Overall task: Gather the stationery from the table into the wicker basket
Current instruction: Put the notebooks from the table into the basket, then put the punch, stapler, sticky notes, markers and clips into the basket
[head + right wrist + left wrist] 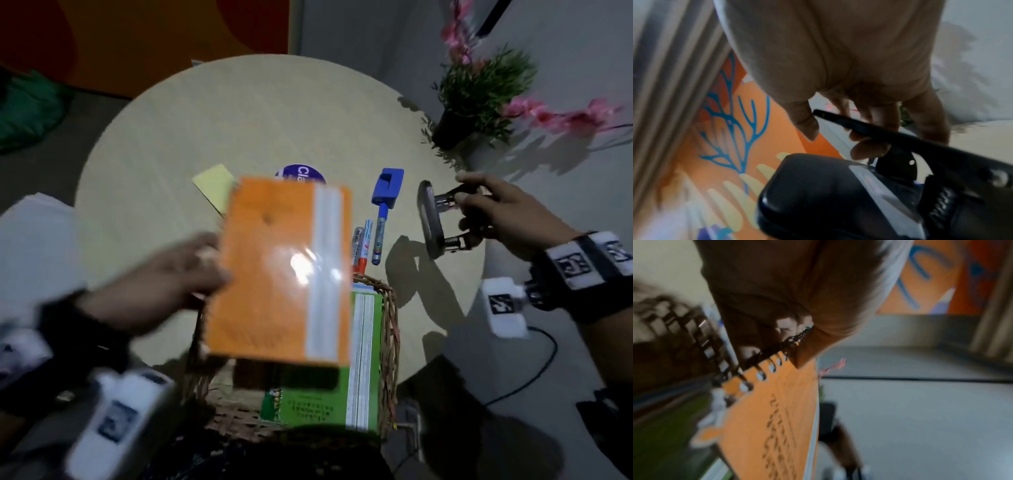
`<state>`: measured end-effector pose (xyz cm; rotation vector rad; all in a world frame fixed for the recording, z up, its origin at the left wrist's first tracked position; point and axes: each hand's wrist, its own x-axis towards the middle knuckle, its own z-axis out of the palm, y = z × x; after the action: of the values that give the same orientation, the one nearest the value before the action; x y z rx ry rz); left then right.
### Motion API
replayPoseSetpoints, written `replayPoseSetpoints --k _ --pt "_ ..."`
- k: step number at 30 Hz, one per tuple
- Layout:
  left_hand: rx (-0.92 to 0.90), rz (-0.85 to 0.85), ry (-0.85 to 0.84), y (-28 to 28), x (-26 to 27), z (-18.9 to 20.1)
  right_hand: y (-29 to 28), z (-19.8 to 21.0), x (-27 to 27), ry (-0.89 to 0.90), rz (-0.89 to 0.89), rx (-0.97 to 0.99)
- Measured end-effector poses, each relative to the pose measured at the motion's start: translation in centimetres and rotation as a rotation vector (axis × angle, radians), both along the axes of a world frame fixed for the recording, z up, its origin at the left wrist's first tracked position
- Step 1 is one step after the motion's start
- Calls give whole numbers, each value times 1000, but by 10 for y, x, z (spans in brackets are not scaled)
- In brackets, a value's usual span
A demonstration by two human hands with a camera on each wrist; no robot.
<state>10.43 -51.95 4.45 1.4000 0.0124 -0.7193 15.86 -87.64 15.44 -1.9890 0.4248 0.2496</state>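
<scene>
My left hand (pixel 191 274) grips an orange spiral notebook (pixel 281 270) by its wire edge and holds it above the wicker basket (pixel 390 342); in the left wrist view the fingers (pixel 785 331) curl round the notebook's (pixel 768 418) spiral. A green notebook (pixel 363 359) lies inside the basket. My right hand (pixel 500 216) holds a black hole punch (pixel 435 222) by its lever, lifted over the table's right edge; the right wrist view shows the punch (pixel 838 194) under the fingers (pixel 869 146). Markers (pixel 380 236), a blue eraser (pixel 388 186) and yellow sticky notes (pixel 214 186) lie on the table.
The round beige table (pixel 239 120) carries a purple round sticker (pixel 301 173) behind the notebook. A potted plant with pink flowers (pixel 479 89) stands off the table's right rim. A cable (pixel 534 370) runs on the floor at the right.
</scene>
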Motion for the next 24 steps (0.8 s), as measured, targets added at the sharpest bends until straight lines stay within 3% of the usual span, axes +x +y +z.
replayPoseSetpoints --k 1,2,3,4,5,9,12,16,19,20,22,24 --pt "47 -76 71 -14 -10 25 7 15 -3 1 2 55" --pt "51 -166 117 -6 -22 27 15 31 -6 -3 1 111" --pt "70 -357 73 28 -54 44 24 45 -10 -13 2 172" --pt "190 -368 76 -25 -46 5 34 58 -13 -20 9 234" --pt "267 -398 149 -19 -51 -3 46 70 -16 -24 31 300" --pt "501 -518 -9 -34 -65 -24 101 82 -33 7 159 554" --pt "497 -523 -45 -23 -65 -19 144 53 -46 113 219 630" --pt "713 -686 -282 12 -67 14 195 -3 -62 319 239 623" --pt "900 -750 -517 65 -72 30 217 -37 -62 378 252 583" --pt "1019 -754 -524 82 -72 34 222 -45 -62 381 262 562" --pt "1070 -823 -364 113 -61 32 227 -56 -61 359 286 514" --pt "1136 -852 -335 134 -30 37 229 -64 -60 344 318 470"
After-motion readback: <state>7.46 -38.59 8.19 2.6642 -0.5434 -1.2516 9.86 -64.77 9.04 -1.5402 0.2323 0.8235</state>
